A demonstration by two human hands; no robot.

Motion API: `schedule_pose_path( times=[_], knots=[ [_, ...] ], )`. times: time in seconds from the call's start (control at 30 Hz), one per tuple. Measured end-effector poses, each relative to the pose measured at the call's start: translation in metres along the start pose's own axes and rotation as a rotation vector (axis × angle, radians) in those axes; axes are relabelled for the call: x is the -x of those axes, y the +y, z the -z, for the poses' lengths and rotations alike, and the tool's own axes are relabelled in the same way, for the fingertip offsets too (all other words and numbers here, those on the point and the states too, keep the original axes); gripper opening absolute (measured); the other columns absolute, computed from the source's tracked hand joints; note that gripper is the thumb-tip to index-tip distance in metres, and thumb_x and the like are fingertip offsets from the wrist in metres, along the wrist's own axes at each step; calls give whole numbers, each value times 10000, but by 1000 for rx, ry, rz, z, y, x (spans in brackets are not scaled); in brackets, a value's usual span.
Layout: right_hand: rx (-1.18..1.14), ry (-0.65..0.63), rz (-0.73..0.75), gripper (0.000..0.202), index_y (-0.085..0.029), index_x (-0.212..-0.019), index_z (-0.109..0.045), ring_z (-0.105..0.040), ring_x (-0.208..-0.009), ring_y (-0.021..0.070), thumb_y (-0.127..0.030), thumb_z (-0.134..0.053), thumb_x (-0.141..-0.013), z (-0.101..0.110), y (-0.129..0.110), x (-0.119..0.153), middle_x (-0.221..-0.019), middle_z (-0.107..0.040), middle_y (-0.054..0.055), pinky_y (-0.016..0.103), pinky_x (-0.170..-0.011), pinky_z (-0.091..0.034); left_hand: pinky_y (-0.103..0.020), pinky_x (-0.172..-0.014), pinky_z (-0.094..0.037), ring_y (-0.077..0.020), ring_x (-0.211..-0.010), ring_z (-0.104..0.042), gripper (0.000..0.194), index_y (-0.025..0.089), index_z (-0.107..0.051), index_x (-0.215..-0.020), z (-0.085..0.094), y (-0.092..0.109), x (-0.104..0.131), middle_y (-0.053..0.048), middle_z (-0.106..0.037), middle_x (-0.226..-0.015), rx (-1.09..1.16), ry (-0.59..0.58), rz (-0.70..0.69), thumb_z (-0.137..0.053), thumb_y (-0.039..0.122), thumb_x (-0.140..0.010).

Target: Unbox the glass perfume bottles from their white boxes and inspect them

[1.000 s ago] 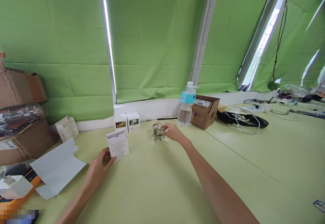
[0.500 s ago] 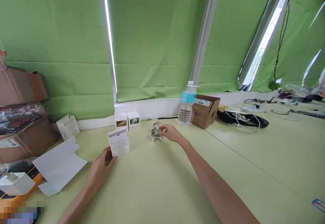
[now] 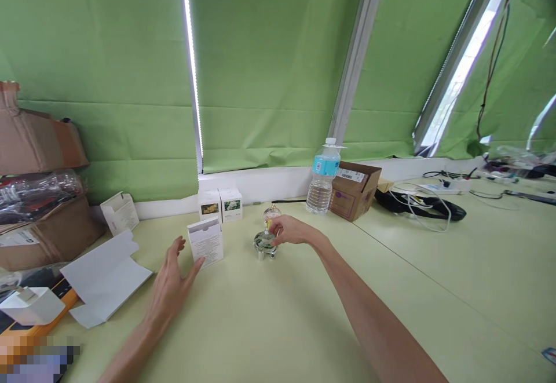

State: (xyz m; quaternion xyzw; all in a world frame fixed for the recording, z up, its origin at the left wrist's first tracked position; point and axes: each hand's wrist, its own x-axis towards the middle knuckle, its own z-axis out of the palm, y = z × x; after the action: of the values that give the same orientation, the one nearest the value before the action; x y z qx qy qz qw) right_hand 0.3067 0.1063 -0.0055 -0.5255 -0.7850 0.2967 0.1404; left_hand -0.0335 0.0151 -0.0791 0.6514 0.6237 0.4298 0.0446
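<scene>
My right hand (image 3: 295,229) pinches the upper right side of a small shiny glass jar (image 3: 264,243) with little silver feet, at the middle of the table. Just behind it stands another small glass piece (image 3: 271,212) with a gold-coloured top, partly covered by my fingers. My left hand (image 3: 170,284) is open with fingers spread, beside a small white carton (image 3: 206,243) standing upright with print on its front. The thumb tip is at the carton's lower left; I cannot tell whether it touches.
Two white boxes with pictures (image 3: 220,205) stand behind the carton. To the right are a water bottle (image 3: 322,183), a cardboard box (image 3: 354,192) and a black strap with white cables (image 3: 419,203). At left lie white card (image 3: 106,278), another carton (image 3: 120,213) and stacked boxes (image 3: 47,232).
The front glass jar has moved toward me and slightly left with my right hand, apart from the piece behind. My left hand has spread its fingers and let go of the carton.
</scene>
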Motion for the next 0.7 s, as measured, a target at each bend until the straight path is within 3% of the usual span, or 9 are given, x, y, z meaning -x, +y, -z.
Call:
schedule_pose_path(
  times=[0.07,0.13,0.27,0.43,0.7],
  knots=[
    [9,-48,-6,435,-176,-955,-650,-620,-769,174,-376,-772,-589,0,-6,3,-898,-669,31,230,-589,-439,-386,-813,-485,-280,-1024,-581,517,197,-398,-1251,2,2,3,-122,-577,-1175,-23,124,-93,-505,524,-864],
    [20,-101,-16,447,-176,-952,-651,-629,-772,182,-380,-778,-575,1,-13,6,-908,-677,40,231,-578,-437,-340,-775,-469,-241,-895,-597,323,203,-483,-1068,4,5,7,-87,-609,-996,-44,161,-227,-512,463,-879],
    [35,-202,-27,478,-174,-916,-653,-643,-773,197,-368,-816,-510,2,-26,13,-906,-692,49,234,-569,-438,-281,-711,-436,-187,-787,-592,135,226,-510,-917,0,21,16,-44,-608,-860,-29,-32,-412,-458,350,-925],
    [70,-298,-2,488,-182,-891,-644,-651,-786,208,-381,-828,-485,-3,-44,18,-870,-697,37,238,-575,-443,-273,-669,-445,-150,-690,-544,207,247,-524,-1016,-9,47,26,-36,-594,-959,54,-322,-303,-389,386,-945],
    [114,-358,119,503,-186,-925,-651,-635,-774,186,-410,-816,-506,-23,-70,19,-872,-687,23,230,-581,-449,-262,-591,-434,-135,-599,-498,355,241,-510,-1193,-24,48,32,4,-554,-787,250,-446,-81,-448,420,-893]
  ],
)
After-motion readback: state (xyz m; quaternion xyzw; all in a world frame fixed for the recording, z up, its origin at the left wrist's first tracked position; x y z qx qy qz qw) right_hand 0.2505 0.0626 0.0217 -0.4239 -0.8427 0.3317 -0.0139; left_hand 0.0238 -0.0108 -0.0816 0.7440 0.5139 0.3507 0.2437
